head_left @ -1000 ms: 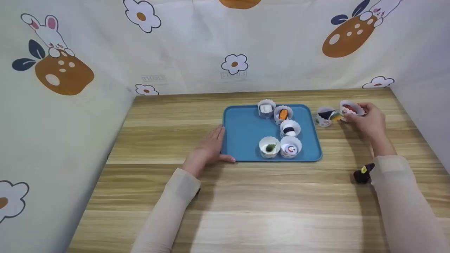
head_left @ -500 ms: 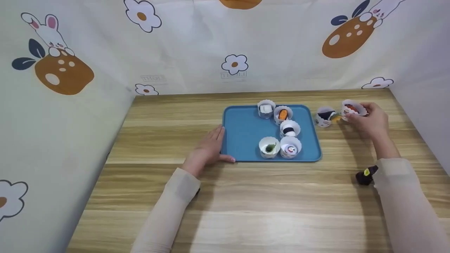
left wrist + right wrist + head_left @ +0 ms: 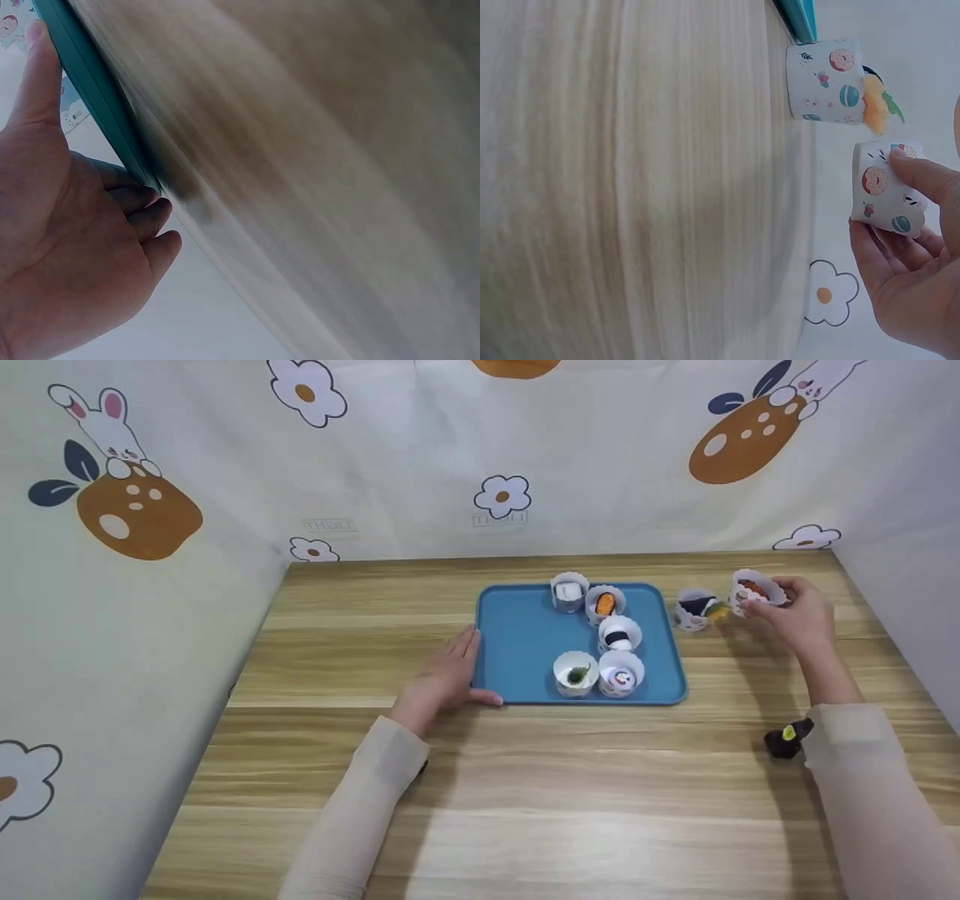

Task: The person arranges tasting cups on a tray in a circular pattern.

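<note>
Beyond the tray's right side, my right hand (image 3: 802, 615) pinches a white printed paper baking cup (image 3: 750, 596) holding a red-orange piece, between thumb and fingers. The right wrist view shows this paper cup (image 3: 889, 187) raised off the table and tilted. Just left of it stands another paper cup (image 3: 691, 619) with a black piece and something yellow-orange and green sticking out. My left hand (image 3: 446, 675) rests against the blue tray (image 3: 517, 637) at its front left corner, fingers along the left side and thumb along the front edge. In the left wrist view, the fingertips (image 3: 154, 217) touch the tray's corner.
Several paper cups with toy-like sushi pieces stand on the tray's right half, among them an orange-topped one (image 3: 604, 605) and one with a green piece (image 3: 576, 676). A black device (image 3: 784, 741) sits at the right cuff. A patterned cloth wall (image 3: 405, 472) closes the table's back.
My right hand has shifted slightly right and up, lifting the paper cup away from its neighbour. The left hand and the tray have stayed where they were.
</note>
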The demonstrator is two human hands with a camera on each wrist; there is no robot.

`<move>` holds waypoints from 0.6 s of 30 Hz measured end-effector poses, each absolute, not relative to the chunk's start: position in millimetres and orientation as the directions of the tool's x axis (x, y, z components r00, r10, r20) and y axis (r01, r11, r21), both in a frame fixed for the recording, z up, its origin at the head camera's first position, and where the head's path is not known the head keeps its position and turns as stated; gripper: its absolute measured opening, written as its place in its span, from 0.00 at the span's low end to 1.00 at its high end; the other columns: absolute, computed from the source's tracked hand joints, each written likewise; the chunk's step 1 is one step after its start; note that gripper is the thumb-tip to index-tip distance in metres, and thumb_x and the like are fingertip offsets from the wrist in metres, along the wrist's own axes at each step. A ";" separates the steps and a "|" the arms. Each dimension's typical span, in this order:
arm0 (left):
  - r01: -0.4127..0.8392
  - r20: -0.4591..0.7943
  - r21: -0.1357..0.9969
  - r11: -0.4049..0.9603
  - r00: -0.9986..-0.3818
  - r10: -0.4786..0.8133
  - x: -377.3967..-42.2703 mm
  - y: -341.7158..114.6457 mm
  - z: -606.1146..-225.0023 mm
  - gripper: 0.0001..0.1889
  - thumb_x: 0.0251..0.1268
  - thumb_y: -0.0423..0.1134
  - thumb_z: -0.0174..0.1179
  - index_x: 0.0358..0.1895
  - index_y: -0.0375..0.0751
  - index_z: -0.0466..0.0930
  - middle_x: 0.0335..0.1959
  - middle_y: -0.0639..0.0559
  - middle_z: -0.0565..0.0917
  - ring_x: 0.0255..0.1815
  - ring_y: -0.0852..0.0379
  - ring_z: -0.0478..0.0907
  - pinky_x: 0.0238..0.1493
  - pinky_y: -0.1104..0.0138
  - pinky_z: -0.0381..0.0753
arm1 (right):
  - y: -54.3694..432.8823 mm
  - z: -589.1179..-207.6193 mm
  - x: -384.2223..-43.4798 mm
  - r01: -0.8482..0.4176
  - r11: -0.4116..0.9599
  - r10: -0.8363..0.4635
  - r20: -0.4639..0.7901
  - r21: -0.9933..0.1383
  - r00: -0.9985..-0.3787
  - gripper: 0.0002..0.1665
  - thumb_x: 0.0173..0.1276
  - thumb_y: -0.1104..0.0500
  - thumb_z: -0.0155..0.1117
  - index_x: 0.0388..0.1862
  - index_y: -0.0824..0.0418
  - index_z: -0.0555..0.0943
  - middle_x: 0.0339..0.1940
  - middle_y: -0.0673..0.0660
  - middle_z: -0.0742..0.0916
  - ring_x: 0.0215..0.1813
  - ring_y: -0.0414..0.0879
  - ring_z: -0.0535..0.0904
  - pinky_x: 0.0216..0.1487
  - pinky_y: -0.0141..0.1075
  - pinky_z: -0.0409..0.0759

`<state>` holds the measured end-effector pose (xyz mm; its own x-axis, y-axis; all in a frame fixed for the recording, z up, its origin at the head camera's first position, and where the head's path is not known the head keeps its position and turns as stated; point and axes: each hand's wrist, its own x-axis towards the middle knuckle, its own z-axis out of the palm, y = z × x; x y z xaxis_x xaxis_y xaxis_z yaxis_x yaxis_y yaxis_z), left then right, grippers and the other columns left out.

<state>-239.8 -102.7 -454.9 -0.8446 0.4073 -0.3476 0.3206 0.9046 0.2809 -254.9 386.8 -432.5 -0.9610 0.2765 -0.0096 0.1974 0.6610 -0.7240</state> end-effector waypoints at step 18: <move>0.296 -0.354 0.298 0.908 -0.849 0.392 -238.1 -102.5 -454.0 0.65 0.55 0.70 0.63 0.81 0.38 0.32 0.84 0.43 0.36 0.85 0.46 0.37 0.83 0.54 0.44 | 385.2 -420.7 -249.1 0.232 0.647 0.292 -0.045 -0.727 -0.955 0.50 0.66 0.41 0.66 0.74 0.71 0.62 0.71 0.73 0.73 0.43 0.26 0.70 0.34 0.13 0.69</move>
<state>-238.1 -102.5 -454.0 -0.8488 0.3925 -0.3543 0.2955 0.9078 0.2976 -249.1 385.2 -420.7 -0.9555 0.2916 -0.0454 0.2319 0.6465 -0.7268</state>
